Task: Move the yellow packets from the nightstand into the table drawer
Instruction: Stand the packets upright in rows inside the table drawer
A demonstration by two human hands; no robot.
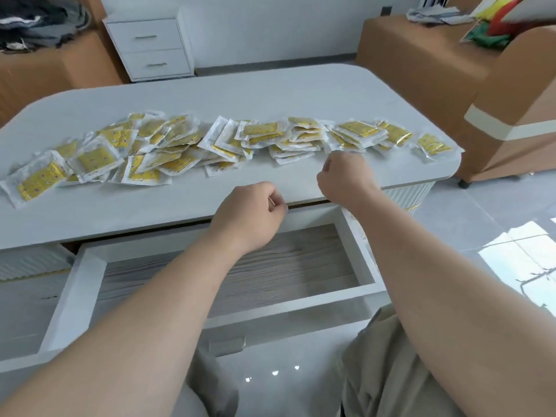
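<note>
Several yellow packets (pixel 210 145) in clear wrappers lie spread in a long band across the white table (pixel 270 94). Under the table's near edge the drawer (pixel 75 290) stands pulled out, and its wood-grain bottom holds no packets. My left hand (pixel 252 215) hovers over the back of the drawer at the table's edge, its fingers curled with nothing in them. My right hand (pixel 346 179) is on the table just in front of the packets on the right. Its fingers are curled too, and no packet shows in it.
A white two-drawer nightstand (pixel 150 46) stands against the far wall. Brown cabinets stand at the left (pixel 45 70) and right (pixel 496 85), with clothes and papers piled on them. The floor is glossy tile.
</note>
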